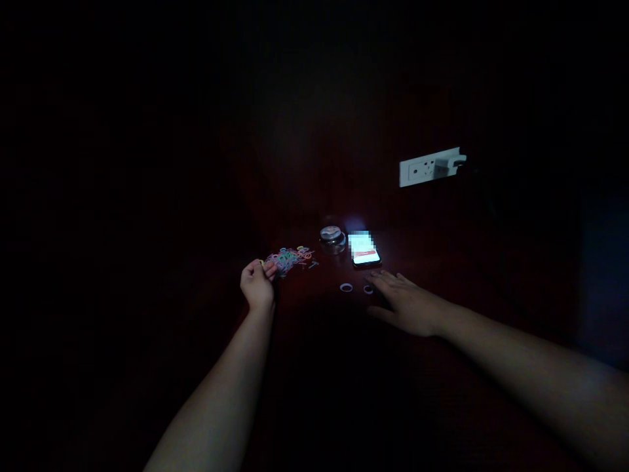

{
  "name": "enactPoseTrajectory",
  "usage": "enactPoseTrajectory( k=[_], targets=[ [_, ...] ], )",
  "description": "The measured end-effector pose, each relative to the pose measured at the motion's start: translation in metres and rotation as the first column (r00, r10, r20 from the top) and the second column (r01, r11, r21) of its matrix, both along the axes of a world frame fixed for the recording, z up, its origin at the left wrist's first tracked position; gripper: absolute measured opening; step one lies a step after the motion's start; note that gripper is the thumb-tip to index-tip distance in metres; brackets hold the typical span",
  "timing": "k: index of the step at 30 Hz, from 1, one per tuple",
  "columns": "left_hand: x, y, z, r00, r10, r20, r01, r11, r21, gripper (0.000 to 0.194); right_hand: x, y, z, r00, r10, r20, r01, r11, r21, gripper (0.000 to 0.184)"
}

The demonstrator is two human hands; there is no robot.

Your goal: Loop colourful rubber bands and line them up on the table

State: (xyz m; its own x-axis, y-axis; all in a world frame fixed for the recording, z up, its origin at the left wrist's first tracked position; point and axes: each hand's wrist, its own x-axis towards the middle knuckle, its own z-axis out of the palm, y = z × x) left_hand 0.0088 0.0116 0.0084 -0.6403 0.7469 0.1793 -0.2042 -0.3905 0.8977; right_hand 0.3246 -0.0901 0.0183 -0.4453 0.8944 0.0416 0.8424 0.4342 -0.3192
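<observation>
My left hand (259, 283) is closed beside a pile of small coloured hair ties (289, 258), its fingertips at the pile's left edge. A bit of a yellow hair tie (262, 263) shows between its thumb and fingers. My right hand (405, 303) lies open and palm down, fingers stretched towards the left. Close to its fingertips is a pale hair tie (367, 289), partly covered by the hand. Another pale hair tie (346, 288) lies a little to the left, apart from both hands.
A lit phone (365, 249) lies on the dark reddish table beyond my right hand. Beside it stands a clear round jar (333, 244) with a patterned lid. A white wall socket (427, 168) with a plug in it is at the back right. The surroundings are very dark.
</observation>
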Motion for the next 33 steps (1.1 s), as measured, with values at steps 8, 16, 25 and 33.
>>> enactPoseTrajectory(
  k=[8,16,25,33],
  targets=[
    [-0.001,-0.002,-0.003,0.987,0.034,-0.156,-0.025,0.998,0.055,0.016,0.0,-0.002,0.0,1.0,-0.001,-0.02,0.0,1.0,-0.016,0.088],
    [0.023,-0.018,-0.004,0.703,-0.391,-0.594,0.405,0.907,-0.117,0.027,-0.005,-0.011,0.012,0.999,0.023,-0.043,-0.026,0.997,-0.073,0.091],
    [0.033,-0.021,-0.007,0.64,-0.566,-0.52,0.513,0.818,-0.258,0.032,-0.015,-0.014,0.0,0.957,0.257,-0.132,-0.264,0.964,-0.04,0.088],
    [0.036,-0.025,-0.002,0.633,-0.587,-0.505,0.518,0.805,-0.288,0.029,-0.01,-0.012,0.005,0.963,0.255,-0.086,-0.259,0.965,-0.045,0.079]
  ],
)
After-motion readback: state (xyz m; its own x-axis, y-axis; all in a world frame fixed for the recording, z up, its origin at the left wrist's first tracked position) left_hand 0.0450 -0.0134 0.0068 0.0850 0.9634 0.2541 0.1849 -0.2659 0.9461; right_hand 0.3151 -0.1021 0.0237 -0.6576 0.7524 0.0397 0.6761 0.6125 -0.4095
